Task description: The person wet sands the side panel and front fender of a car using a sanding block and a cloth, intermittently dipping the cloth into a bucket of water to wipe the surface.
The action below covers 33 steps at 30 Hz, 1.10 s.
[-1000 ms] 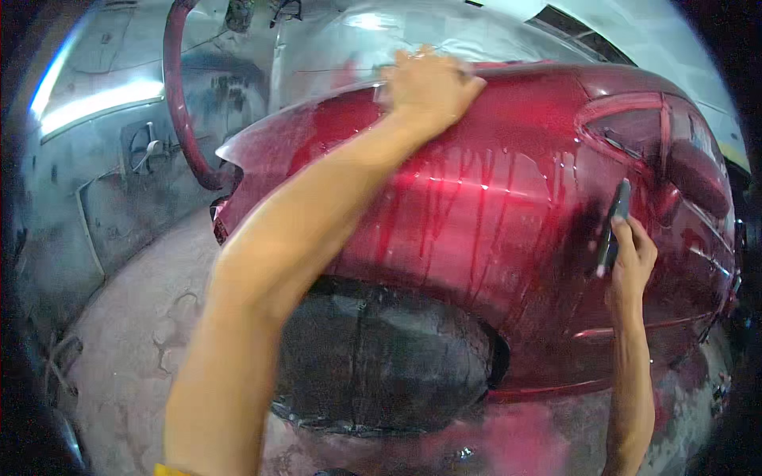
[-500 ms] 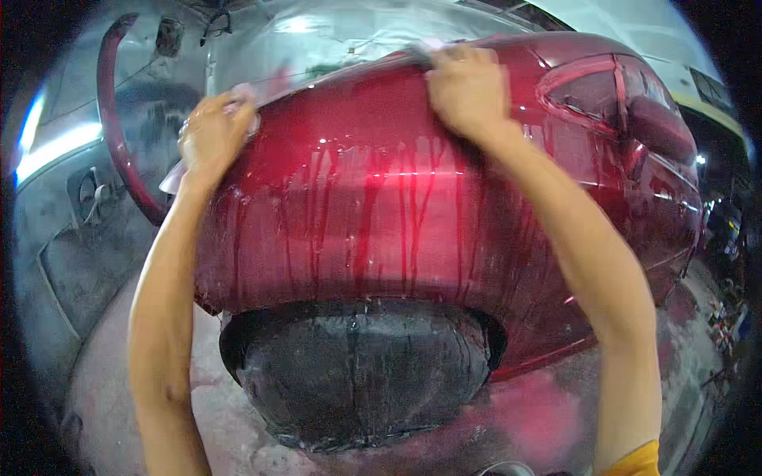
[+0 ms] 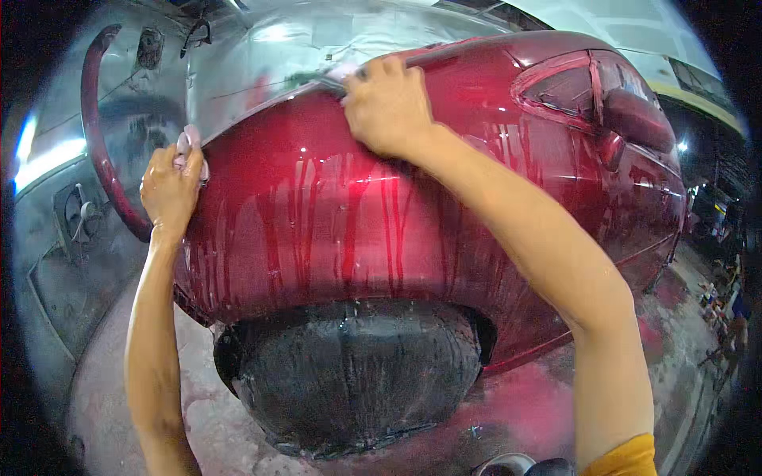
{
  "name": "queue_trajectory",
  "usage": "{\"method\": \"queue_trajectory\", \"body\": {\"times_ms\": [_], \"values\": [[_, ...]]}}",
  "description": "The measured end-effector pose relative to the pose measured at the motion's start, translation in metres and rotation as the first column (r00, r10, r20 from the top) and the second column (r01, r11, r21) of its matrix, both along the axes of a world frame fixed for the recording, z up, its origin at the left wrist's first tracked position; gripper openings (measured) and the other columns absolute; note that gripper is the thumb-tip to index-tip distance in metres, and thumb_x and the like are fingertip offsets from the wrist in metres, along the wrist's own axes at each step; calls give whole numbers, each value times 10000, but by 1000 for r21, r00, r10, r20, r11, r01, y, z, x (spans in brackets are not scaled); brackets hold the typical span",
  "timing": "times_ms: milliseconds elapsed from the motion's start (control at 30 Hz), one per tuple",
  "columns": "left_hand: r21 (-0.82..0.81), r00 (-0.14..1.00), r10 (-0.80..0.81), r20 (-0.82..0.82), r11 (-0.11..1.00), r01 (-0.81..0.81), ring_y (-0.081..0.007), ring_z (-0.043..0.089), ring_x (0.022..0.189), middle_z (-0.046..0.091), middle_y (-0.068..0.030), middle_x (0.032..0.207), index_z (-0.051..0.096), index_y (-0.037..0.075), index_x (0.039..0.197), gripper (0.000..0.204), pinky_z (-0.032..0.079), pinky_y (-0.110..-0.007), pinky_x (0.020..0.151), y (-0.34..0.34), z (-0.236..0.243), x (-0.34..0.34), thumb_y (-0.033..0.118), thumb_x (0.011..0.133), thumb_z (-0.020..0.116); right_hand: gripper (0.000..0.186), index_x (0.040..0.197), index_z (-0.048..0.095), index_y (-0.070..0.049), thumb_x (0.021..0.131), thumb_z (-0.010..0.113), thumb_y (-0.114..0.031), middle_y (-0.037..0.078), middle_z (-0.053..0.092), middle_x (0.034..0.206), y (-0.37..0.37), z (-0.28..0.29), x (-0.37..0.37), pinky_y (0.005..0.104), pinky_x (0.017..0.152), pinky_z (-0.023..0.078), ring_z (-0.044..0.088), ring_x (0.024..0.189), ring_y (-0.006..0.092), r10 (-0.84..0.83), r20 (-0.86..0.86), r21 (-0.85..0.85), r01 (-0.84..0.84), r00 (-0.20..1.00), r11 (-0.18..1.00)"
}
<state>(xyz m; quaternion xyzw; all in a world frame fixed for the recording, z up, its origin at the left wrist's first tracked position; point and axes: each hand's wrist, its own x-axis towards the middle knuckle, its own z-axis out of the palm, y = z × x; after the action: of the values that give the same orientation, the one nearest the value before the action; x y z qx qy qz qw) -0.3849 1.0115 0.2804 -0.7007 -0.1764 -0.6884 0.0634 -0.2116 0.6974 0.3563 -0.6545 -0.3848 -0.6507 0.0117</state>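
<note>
A wet, dark red car fender (image 3: 333, 214) spreads before me, with runs of water streaking down its side. At its left end my left hand (image 3: 171, 190) is closed around a crumpled pale pink cloth (image 3: 190, 147). My right hand (image 3: 389, 111) lies on the fender's upper edge, its fingers bent over a small pale, flat pad (image 3: 341, 74). Blur hides what kind of pad it is, and the hand covers part of it. Below the fender, a dark cover (image 3: 357, 373) hides the wheel.
The car's side mirror (image 3: 635, 123) and triangular window (image 3: 556, 91) are at the right. A curved red trim piece (image 3: 97, 127) stands by the left wall. A round container (image 3: 508, 464) sits at the bottom edge on the stained floor (image 3: 524, 408). Clutter lines the far right.
My right hand has slid left along the fender's upper edge with the pad. My left hand has shifted left and down, still gripping the cloth. The view has shifted slightly.
</note>
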Motion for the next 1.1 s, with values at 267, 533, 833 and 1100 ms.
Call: {"method": "queue_trajectory", "body": {"times_ms": [267,533,833,1100], "values": [[-304,993,118,10,946,-109,-464,692,1049,726,-233,1111,761,90,1109,595,536,-543,906,-31,4,-5,630,938,577,324,1118,801,-166,887,707,-374,185,716,1102,-152,8,98,536,855,572,671,1035,400,-96,76,493,46,993,869],[-62,999,12,41,998,-10,-389,698,950,715,-156,1008,751,96,989,360,542,-490,816,-50,-19,5,445,909,713,309,1141,778,-156,870,749,-301,160,670,1117,-40,-56,22,495,895,505,618,1061,354,520,37,-201,-503,853,840],[72,987,134,83,987,-140,-385,649,944,672,-147,1010,715,9,1056,349,512,-463,829,-15,-77,-27,303,877,769,376,1283,730,-160,996,619,-376,207,696,1194,-97,23,22,484,1000,516,653,1127,429,-182,-283,372,283,942,884],[28,993,-56,103,998,54,-297,643,834,639,-135,942,697,13,1118,229,504,-374,770,17,-92,-32,180,964,721,387,1426,647,-283,1051,554,-286,145,674,1001,-102,9,44,460,852,507,592,951,267,-417,-176,301,452,892,840]]}}
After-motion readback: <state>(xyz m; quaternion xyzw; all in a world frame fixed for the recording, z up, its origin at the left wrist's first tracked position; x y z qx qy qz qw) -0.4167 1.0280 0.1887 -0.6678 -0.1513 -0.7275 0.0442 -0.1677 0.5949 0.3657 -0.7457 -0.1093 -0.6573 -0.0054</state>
